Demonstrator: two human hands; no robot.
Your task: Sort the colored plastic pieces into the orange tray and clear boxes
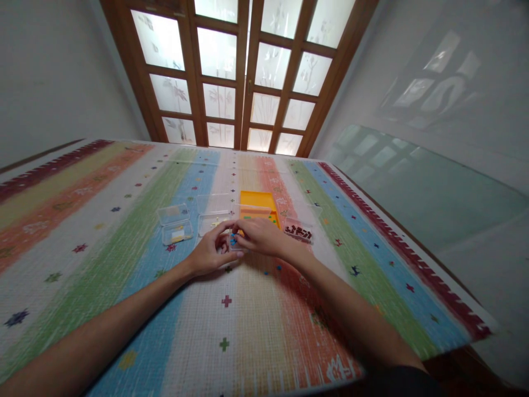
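Near the middle of the table, my left hand [211, 251] curls around a small clear plastic box [236, 248], thumb along its near side. Inside that box show small blue pieces [233, 239]. My right hand [259, 236] reaches over the box from the right, its fingers bent together at the blue pieces; whether a piece is between the fingertips is hidden. Two tiny blue pieces [279, 268] lie on the cloth below my right wrist. Just behind my hands stand an open clear box with pale pieces [215, 223] and an open orange box [257, 197] with green pieces.
On the left is an open clear box [177, 232] with yellow pieces. To the right of my right hand, another clear box [298, 231] holds dark brown pieces. A striped, patterned cloth [198, 331] covers the table. Wooden glass-paned doors [243, 77] stand beyond the far edge.
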